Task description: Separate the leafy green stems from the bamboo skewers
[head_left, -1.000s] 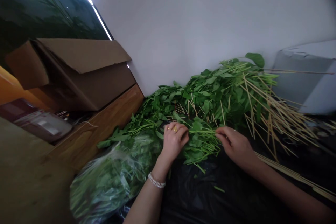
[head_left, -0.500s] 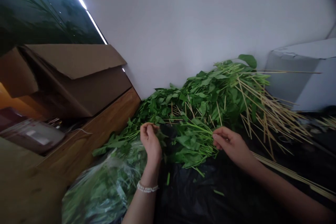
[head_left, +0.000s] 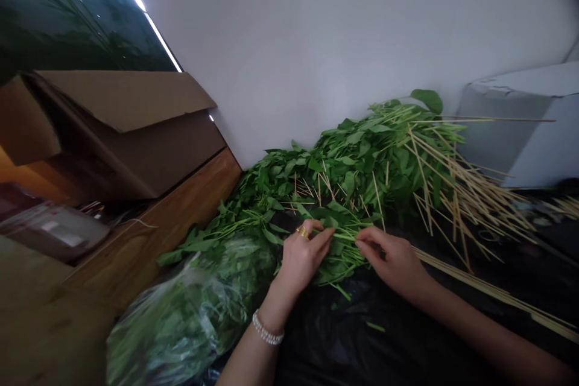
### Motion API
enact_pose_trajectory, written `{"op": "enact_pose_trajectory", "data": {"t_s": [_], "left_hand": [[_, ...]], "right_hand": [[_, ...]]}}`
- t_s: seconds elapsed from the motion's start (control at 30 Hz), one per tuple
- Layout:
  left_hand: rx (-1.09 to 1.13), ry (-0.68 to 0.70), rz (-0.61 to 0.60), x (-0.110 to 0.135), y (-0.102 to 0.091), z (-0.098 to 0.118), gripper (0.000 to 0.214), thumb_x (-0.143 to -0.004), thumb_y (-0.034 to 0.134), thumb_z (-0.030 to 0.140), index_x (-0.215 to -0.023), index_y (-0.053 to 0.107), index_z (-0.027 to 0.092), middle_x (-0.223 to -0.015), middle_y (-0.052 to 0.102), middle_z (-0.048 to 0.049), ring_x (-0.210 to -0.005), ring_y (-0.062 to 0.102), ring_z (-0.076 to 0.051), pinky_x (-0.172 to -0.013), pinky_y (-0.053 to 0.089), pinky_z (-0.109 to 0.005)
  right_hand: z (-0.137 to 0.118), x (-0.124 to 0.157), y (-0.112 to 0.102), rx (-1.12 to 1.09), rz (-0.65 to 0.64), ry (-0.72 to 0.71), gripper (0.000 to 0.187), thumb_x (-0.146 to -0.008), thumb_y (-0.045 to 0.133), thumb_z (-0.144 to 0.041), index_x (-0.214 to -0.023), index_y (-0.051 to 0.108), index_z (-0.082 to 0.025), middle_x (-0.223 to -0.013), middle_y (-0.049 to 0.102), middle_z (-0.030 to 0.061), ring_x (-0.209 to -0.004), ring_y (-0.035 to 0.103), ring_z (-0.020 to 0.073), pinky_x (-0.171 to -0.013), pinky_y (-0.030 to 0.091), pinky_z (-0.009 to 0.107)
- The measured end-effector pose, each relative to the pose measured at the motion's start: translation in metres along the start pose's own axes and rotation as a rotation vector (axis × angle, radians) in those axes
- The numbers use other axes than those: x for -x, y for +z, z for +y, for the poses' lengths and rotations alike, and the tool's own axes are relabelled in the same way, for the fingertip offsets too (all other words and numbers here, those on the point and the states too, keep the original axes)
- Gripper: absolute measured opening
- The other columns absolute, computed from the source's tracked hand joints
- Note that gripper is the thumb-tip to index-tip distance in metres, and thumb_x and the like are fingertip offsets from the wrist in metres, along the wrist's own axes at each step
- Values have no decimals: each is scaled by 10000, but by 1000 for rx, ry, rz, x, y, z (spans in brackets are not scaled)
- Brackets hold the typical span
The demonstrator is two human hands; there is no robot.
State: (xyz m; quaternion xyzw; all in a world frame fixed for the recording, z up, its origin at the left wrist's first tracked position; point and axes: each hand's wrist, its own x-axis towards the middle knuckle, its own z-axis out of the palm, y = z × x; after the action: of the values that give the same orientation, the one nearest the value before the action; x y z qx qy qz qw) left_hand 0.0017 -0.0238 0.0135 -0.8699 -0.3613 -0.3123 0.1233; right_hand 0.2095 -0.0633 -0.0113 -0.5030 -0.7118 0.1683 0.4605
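Note:
A big heap of green leafy stems (head_left: 357,169) lies on a black plastic sheet (head_left: 371,344) against the white wall. My left hand (head_left: 302,254), with a gold ring and a pearl bracelet, pinches green stalks at the heap's near edge. My right hand (head_left: 392,259) grips the same small bunch of stalks (head_left: 346,235) from the right, fingertips close to the left hand's. Pale stripped stems (head_left: 456,193) fan out to the right of the heap.
A clear plastic bag of greens (head_left: 190,313) lies at the lower left. A wooden ledge (head_left: 172,217) runs along the left with an open cardboard box (head_left: 136,126) on it. A grey-white box (head_left: 520,126) stands at the right.
My left hand, lifted with closed fingers to the left half a second ago, has come back down and right onto the stalks. My right hand has shifted slightly left toward it.

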Motion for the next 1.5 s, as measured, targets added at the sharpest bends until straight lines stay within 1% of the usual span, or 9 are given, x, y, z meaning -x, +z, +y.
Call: {"op": "enact_pose_trajectory", "data": {"t_s": [0.17,0.27,0.43,0.67,0.83,0.97,1.07,1.2,1.5], "left_hand": [[-10,31,24,0,-1,4,192,-876,539,205,-1037,643,211,-976,614,-50,-776,604,-127,-660,485,-223],[31,10,74,-2,3,9,159,-848,547,165,-962,651,202,-938,610,-46,-781,602,-133,-683,486,-234],[307,-239,249,-10,7,12,100,-802,560,144,-813,654,176,-838,561,-35,-786,569,-141,-711,467,-247],[410,-764,652,-8,-11,-49,167,-855,484,239,-769,611,173,-757,588,-3,-762,555,-139,-726,433,-247],[317,-491,538,-4,-14,-23,133,-903,490,249,-901,607,187,-767,611,-3,-700,571,-122,-664,444,-230],[123,13,359,4,-11,18,265,-781,701,203,-1029,609,200,-779,657,-9,-683,587,-126,-655,455,-240],[72,197,246,8,-11,32,400,-798,687,181,-1179,569,204,-710,641,2,-625,571,-122,-610,444,-250],[52,201,165,6,-11,35,347,-833,648,187,-1174,591,210,-647,591,13,-609,546,-126,-584,427,-257],[-11,101,-55,-4,-9,32,258,-920,509,275,-1149,617,225,-780,579,-26,-717,567,-139,-653,467,-250]], "right_hand": [[9,2,4,139,10,-138,208,-945,409,-273,-997,600,-207,-933,691,46,-836,643,166,-760,477,296],[7,2,6,255,-52,-181,246,-961,362,-259,-946,601,-204,-848,677,46,-776,631,181,-720,464,313],[-12,-1,3,120,-97,-122,256,-957,342,-251,-822,554,-205,-683,604,5,-637,575,144,-614,409,267],[4,-8,-5,-247,-111,195,280,-950,326,-368,-833,528,-213,-635,586,-31,-542,554,122,-572,431,256],[7,-6,2,-219,-165,106,222,-951,310,-299,-842,487,-222,-699,604,-17,-636,585,130,-643,445,266],[6,0,7,169,-69,-78,180,-924,348,-196,-813,487,-219,-709,596,0,-660,573,148,-627,398,271],[4,3,9,520,17,-300,190,-888,387,-121,-770,511,-203,-683,570,22,-651,543,170,-624,365,296],[-4,5,5,744,49,-498,187,-874,429,-99,-755,542,-188,-668,540,37,-651,503,192,-615,331,325],[-11,4,1,812,99,-665,257,-897,371,-70,-923,621,-120,-704,582,66,-676,510,190,-670,381,332]]}}
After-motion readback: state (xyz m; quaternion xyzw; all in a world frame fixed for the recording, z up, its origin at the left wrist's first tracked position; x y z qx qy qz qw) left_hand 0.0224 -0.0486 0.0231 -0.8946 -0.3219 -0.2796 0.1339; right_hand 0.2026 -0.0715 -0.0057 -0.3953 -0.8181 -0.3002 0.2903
